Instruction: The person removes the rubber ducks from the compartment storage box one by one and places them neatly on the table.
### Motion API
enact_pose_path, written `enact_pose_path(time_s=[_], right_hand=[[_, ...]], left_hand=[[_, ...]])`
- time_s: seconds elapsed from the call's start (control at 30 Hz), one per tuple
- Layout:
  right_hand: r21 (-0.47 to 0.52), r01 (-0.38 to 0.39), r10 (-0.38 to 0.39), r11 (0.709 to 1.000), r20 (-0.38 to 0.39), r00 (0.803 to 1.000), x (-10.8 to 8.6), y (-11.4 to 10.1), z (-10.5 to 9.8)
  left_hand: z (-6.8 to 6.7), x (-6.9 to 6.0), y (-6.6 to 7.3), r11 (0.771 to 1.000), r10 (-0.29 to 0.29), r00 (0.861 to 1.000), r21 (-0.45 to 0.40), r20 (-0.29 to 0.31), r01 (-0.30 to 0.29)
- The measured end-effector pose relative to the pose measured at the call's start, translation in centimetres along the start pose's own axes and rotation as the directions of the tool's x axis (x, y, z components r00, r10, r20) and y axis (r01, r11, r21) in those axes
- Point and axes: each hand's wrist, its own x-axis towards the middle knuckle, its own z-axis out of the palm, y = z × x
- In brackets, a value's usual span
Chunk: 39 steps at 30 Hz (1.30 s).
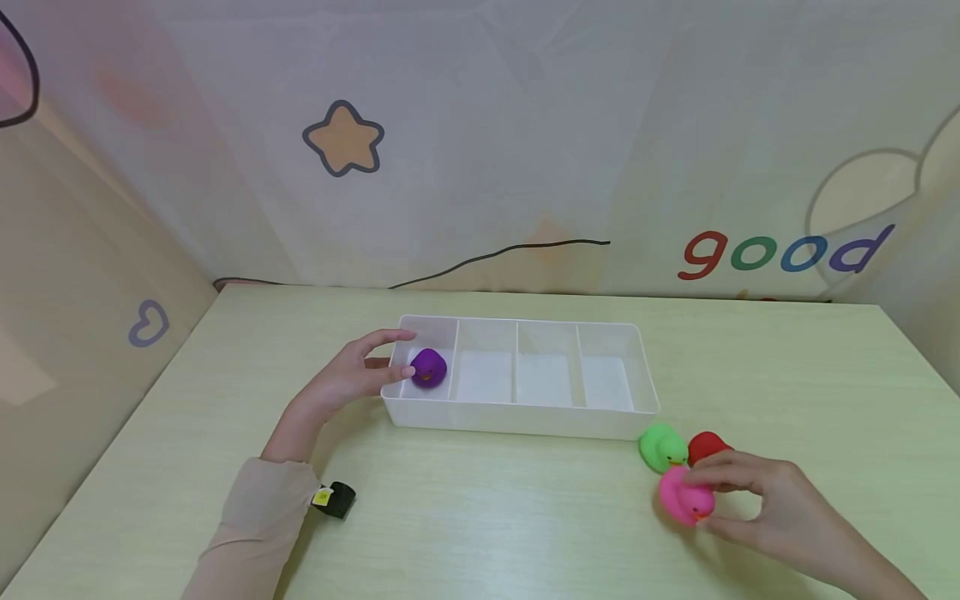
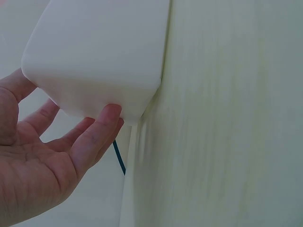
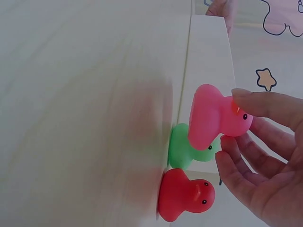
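Note:
A white box with four compartments (image 1: 517,417) lies lengthwise across the table. My left hand (image 1: 356,367) holds its left end, with fingers against the end wall (image 2: 90,97) and over the rim. In the leftmost compartment sits a purple rubber duck (image 1: 430,368), close to the left thumb. At the right, my right hand (image 1: 780,508) pinches a pink rubber duck (image 1: 684,497) between thumb and fingers. The right wrist view shows this pink duck (image 3: 206,116) raised off the tabletop. Beside it stand a green rubber duck (image 1: 662,447) and a red rubber duck (image 3: 182,195), partly hidden by the hand in the head view.
A small black object with a yellow label (image 1: 335,499) is by the left sleeve. The pale wooden table (image 1: 480,508) is backed by a printed cloth (image 1: 480,150) with a star and the word "good". Another cloth side (image 1: 75,350) rises at the left.

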Motion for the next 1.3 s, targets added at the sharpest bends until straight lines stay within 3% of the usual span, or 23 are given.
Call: enact_pose_path(time_s=[0.23,0.6,1.1,1.3], right_hand=[[0.055,-0.030,0.026,0.998,0.073,0.997,-0.08,0.41,0.27],[0.031,-0.056,0.052,0.998,0.128,0.990,-0.04,0.86,0.40],[-0.009,-0.052,0.052,0.999,0.156,0.986,0.06,0.86,0.49],[-0.002,-0.042,0.042,0.999,0.115,0.993,0.03,0.41,0.30]], left_hand=[[0.00,0.04,-0.06,1.000,-0.015,1.000,0.017,-0.008,0.015],[0.06,-0.06,0.02,1.000,-0.024,1.000,0.013,-0.014,0.024],[0.00,0.09,0.10,0.999,-0.017,1.000,0.032,-0.008,0.017],[0.04,0.18,0.04,1.000,-0.017,1.000,0.015,-0.009,0.017]])
